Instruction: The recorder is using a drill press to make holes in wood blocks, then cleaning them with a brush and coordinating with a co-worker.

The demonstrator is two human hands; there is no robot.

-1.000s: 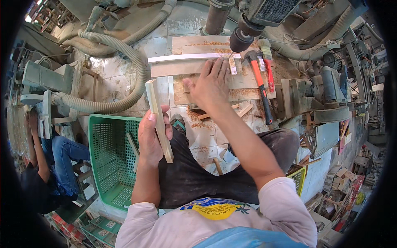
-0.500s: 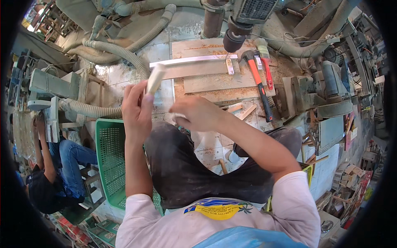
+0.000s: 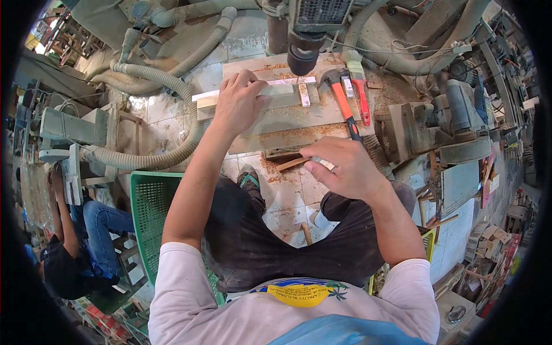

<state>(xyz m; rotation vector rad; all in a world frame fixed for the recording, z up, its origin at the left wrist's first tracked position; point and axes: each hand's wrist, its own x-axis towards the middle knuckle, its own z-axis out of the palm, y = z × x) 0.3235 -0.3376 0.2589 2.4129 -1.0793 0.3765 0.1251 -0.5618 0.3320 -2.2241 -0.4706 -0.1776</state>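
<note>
Where the pale wooden strip lies, on the boards ahead of the person, its long axis runs roughly left to right, alongside a white-edged rail. Left hand is the nearer: right on the strip, fingers bent over it, holding. Strip's right end points toward a small upright-set block, just beside it, below the drill chuck. Right hand well apart, nearer the body, by the hammer; fingers half curled, cannot tell whether gripping anything.
</note>
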